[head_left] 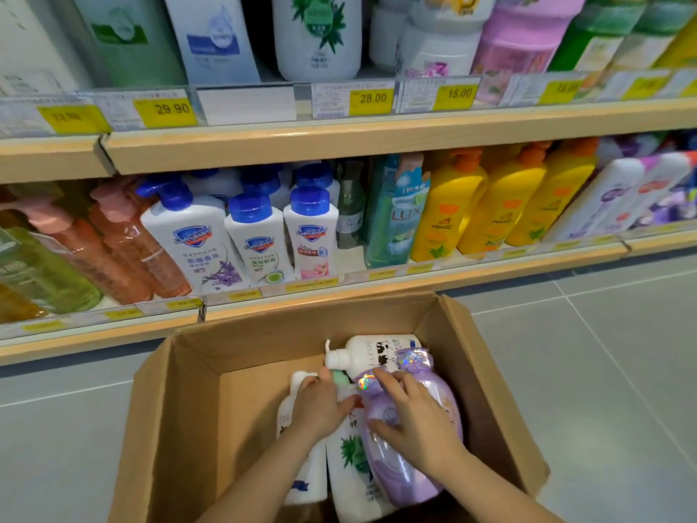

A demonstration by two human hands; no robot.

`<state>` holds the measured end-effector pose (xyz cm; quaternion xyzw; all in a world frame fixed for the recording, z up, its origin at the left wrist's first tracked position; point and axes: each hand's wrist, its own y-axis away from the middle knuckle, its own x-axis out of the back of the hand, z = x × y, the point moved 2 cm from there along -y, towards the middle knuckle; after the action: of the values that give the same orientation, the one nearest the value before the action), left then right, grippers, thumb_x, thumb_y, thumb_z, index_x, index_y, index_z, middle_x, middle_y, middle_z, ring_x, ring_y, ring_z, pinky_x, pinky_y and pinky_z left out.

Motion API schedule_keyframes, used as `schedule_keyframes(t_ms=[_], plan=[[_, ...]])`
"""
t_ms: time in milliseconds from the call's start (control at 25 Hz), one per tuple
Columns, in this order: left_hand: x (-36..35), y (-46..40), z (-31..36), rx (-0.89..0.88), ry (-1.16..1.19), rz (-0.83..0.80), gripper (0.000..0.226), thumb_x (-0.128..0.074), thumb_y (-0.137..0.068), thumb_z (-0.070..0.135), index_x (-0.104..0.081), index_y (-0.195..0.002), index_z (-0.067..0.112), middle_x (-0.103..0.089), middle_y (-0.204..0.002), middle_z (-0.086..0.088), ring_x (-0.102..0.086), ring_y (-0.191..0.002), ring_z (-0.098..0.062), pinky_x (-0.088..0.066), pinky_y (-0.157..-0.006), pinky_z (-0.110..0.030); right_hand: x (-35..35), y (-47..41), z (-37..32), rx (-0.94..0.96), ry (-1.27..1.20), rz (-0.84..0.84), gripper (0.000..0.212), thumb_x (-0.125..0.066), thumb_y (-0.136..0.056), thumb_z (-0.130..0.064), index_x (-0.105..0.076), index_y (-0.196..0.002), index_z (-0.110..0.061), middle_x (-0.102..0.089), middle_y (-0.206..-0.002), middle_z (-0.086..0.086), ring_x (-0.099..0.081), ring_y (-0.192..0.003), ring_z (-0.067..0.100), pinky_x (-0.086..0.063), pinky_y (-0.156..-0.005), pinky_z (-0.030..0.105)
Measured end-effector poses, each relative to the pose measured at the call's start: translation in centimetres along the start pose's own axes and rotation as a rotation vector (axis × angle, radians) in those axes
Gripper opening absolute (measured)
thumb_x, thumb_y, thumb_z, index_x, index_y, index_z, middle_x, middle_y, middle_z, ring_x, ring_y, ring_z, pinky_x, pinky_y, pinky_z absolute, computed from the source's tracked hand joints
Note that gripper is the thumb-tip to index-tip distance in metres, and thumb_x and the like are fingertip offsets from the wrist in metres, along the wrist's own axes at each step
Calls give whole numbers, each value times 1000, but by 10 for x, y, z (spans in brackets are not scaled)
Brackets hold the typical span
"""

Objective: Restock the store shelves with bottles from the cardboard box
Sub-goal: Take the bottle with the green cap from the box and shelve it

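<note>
Far left, lower shelf (339, 285): green and orange pump bottles, then three white blue-capped bottles (256, 239); a bare gap beside a clear bottle, then teal and yellow bottles (452, 209) further right. Near, on the grey tiled floor (603, 352): open cardboard box (181, 390), flaps up, bottles lying inside. Left hand (320, 405) rests palm-down across a white bottle (301, 481) at the box's left and a white leaf-print bottle (350, 469) beside it; fingers spread, lying on them, not closed. Right hand (418, 420) lies on a lilac bottle (396, 473) with a shiny wrapped top, fingers loosely curved over it, thumb against its left side. Another white pump bottle (373, 352) lies at the far end.
</note>
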<state>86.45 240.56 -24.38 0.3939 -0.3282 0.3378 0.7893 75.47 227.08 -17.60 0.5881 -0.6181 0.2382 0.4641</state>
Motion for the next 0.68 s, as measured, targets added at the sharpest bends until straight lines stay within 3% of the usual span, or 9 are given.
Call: schedule_keyframes(t_ms=[160, 280, 360, 480, 560, 680], plan=[[7, -1, 4, 147, 270, -65, 93, -77, -54, 58, -34, -121, 10, -61, -114, -9, -55, -109, -30, -41, -77, -32, 6, 4, -1, 8, 33, 25, 74, -56, -76, -51, -26, -141, -34, -40, -133, 0, -49, -114, 28, -44, -85, 39], [22, 13, -10, 298, 594, -102, 109, -80, -28, 51, -37, -120, 12, -61, -106, -3, -60, -99, -24, -49, -82, -34, 6, 5, 0, 0, 2, 19, 75, -59, -76, -50, -25, -141, -33, -38, -136, 0, -47, -117, 27, -42, -88, 38], [29, 27, -23, 335, 786, -89, 89, -90, -40, 29, -44, -115, 11, -64, -102, -7, -63, -94, -24, -53, -85, -41, 7, 3, 0, -17, -46, 29, 77, -61, -76, -49, -24, -142, -33, -37, -139, -1, -45, -122, 25, -41, -91, 36], [39, 48, -28, 289, 936, -68, 66, -85, -61, 6, -43, -110, 16, -64, -104, -10, -65, -92, -27, -55, -81, -43, 11, 2, -1, -17, -48, 42, 79, -62, -75, -46, -24, -143, -32, -34, -143, -2, -38, -129, 22, -35, -96, 32], [47, 61, -21, 202, 991, -38, 65, -84, -61, 4, -42, -109, 17, -64, -106, -10, -65, -93, -27, -56, -79, -42, 13, 1, -4, 13, -43, 42, 84, -63, -70, -51, -26, -143, -28, -29, -147, 2, -30, -135, 23, -29, -105, 30], [65, 70, -9, 13, 891, 54, 64, -86, -51, 19, -46, -100, 25, -65, -104, -7, -64, -95, -24, -54, -82, -41, 17, -3, -16, 152, -55, -10, 96, -59, -59, -68, -34, -140, -24, -26, -150, 2, -21, -140, 22, -16, -116, 35]])
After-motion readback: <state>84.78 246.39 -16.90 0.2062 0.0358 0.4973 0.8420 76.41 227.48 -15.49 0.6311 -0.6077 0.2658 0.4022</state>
